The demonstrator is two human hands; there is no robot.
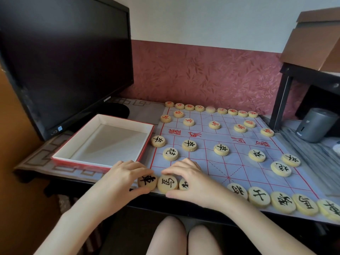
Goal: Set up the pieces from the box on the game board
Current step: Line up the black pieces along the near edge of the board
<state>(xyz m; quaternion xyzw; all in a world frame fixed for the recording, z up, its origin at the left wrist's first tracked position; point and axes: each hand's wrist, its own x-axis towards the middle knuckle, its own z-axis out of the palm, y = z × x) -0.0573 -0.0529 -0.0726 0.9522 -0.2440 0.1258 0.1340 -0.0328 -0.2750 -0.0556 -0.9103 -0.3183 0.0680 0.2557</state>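
Left hand [127,179] pinches the corner piece [147,181]; right hand [191,183] curls round the next piece [167,183]. Beyond the left hand, the box [125,123] looks emptied; beyond the right, the board [237,159] seems fully set, only straightening left.

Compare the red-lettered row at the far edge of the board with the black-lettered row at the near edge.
Lettering: the far row is marked in red, the near row in black. Handling: nothing touches the far row; the left hand and right hand hold pieces at the near row's left end. Both are pale round discs lying flat along a board edge.
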